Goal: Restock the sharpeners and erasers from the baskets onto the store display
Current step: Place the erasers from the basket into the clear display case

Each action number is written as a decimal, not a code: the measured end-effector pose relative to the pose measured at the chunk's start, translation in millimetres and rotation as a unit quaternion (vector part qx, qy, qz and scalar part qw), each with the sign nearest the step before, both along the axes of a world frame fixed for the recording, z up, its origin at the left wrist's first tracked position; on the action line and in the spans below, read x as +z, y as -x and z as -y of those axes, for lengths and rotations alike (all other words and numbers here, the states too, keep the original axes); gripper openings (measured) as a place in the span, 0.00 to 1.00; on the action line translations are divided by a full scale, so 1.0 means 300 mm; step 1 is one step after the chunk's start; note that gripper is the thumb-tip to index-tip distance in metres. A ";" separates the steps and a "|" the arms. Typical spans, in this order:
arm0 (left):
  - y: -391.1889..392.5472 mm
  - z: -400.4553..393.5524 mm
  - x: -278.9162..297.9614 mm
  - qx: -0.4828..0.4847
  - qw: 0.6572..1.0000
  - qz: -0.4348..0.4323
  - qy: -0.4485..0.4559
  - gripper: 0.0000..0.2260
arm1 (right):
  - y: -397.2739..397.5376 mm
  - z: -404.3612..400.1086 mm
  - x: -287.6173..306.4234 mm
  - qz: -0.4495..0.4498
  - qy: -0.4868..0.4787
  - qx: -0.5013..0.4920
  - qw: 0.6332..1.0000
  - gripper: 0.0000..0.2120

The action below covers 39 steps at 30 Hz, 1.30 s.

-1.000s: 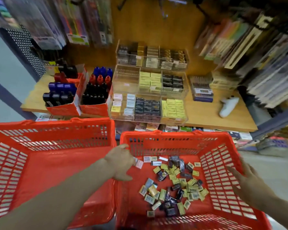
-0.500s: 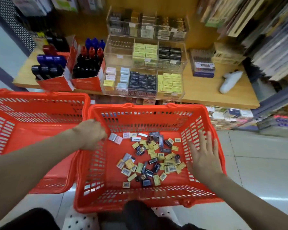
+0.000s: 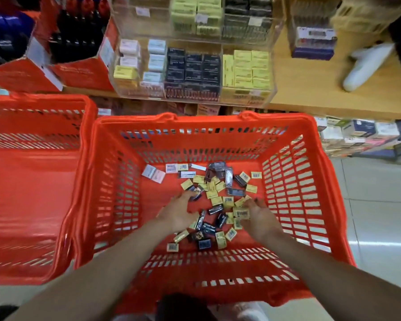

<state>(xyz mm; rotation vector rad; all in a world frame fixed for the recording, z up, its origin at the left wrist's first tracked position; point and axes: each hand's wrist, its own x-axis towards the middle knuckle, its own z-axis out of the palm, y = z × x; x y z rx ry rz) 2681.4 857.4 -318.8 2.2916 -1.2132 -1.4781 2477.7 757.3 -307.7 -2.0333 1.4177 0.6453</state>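
Head view is showing us the loose yellow and black packets (image 3: pixel 218 200) lying on the floor of the right-hand red basket (image 3: pixel 310 205) at frame centre, where we are cupping both our left hand (image 3: pixel 180 213) and right hand (image 3: pixel 256 215), fingers spread wide, around them; the clear display case (image 3: pixel 192 66) is sitting above, upper centre.

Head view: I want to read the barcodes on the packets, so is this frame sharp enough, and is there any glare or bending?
Head view: motion blur smears the empty left basket, both hands and the shelf stock; packet barcodes show as stripes but not legibly. Head view: a bright glare streak on the floor tile. Head view: wide-angle bowing curves the right basket rim.
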 end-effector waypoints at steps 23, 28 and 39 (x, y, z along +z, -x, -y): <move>0.066 0.325 -0.109 0.099 0.978 0.162 0.086 0.24 | -0.086 0.158 -0.047 0.197 0.080 -0.112 0.971 0.10; 0.057 0.275 -0.127 0.113 0.969 0.148 0.164 0.17 | -0.149 0.158 -0.111 0.160 0.122 -0.097 0.975 0.16; -0.038 0.118 0.009 0.436 0.858 -0.208 0.177 0.12 | -0.169 0.136 -0.176 0.122 0.205 0.009 0.971 0.13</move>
